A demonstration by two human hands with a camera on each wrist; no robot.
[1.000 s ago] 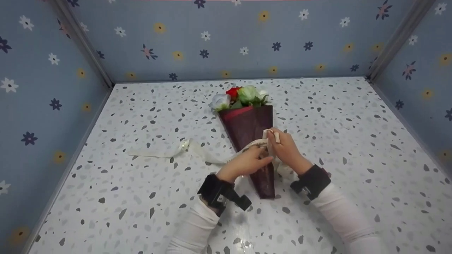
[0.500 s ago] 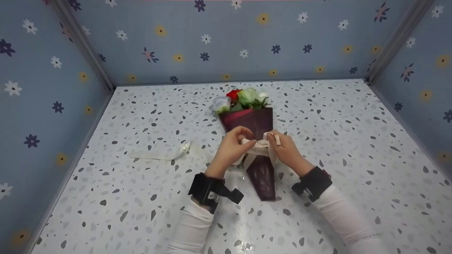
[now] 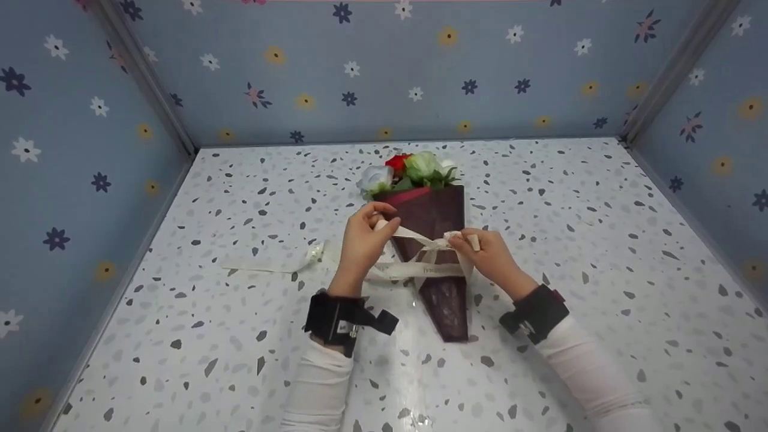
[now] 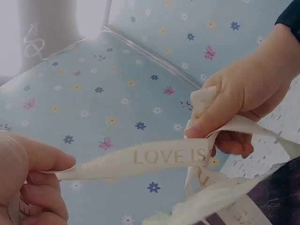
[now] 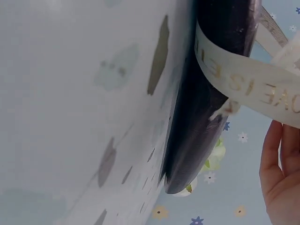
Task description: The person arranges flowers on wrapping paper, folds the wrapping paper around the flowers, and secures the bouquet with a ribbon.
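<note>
A bouquet wrapped in dark maroon paper (image 3: 441, 210) lies on the table, its red, pale green and bluish-white flowers (image 3: 423, 167) pointing away from me. Cream ribbon (image 3: 417, 234) circles the wrap, and gold lettering shows on the ribbon strip (image 4: 159, 157) in the left wrist view. My left hand (image 3: 361, 243) pinches one length between thumb and fingers, drawn taut left of the wrap. At the wrap's right edge, my right hand (image 3: 491, 255) pinches a folded piece of ribbon beside the crossing. The right wrist view shows the ribbon band (image 5: 243, 79) curving around the paper.
A long ribbon tail (image 3: 264, 267) trails over the speckled white table (image 3: 210, 348) to the left. Flower-patterned panels (image 3: 384, 72) stand at the back and both sides. Each wrist carries a black camera mount (image 3: 336, 321).
My left hand has come up from over the wrap, taken the ribbon and pulled it out leftward. The right hand has stayed nearly in place, holding the fold.
</note>
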